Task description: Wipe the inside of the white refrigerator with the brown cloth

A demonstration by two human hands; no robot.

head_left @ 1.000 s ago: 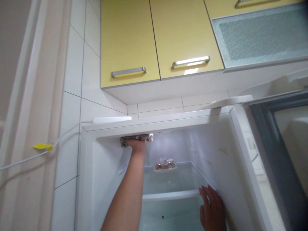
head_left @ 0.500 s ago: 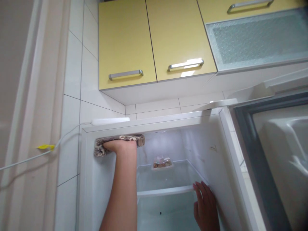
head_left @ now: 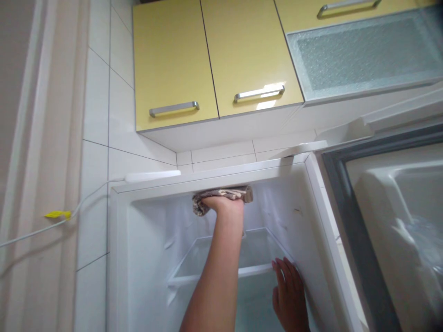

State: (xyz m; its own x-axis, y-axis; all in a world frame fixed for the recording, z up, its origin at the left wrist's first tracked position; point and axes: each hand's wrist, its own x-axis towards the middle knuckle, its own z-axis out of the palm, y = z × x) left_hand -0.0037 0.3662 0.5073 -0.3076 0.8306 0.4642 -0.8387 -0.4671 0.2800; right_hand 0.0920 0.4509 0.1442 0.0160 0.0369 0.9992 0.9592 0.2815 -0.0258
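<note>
My left hand (head_left: 224, 203) is raised inside an open refrigerator (head_left: 119, 258), holding a folded brown patterned cloth (head_left: 235, 191) up against its ceiling. The cloth hides most of the fingers. Lower down on the right, my right hand (head_left: 290, 290) has its fingers stretched out, the tips touching the front edge of a glass shelf (head_left: 254, 270) near the inner side wall. Nothing shows in that hand. My left forearm covers the middle of the shelf.
The refrigerator door (head_left: 353, 221) stands open at the right. Yellow cabinets (head_left: 173, 64) with metal handles hang above. A white cable (head_left: 81, 203) with a yellow tag (head_left: 58, 215) runs along the left to a white bar (head_left: 152, 175) on top of the refrigerator.
My left hand has moved the cloth rightward along the ceiling, from the left corner to the middle. My right hand stays at the shelf edge. The small tray on the shelf is now hidden.
</note>
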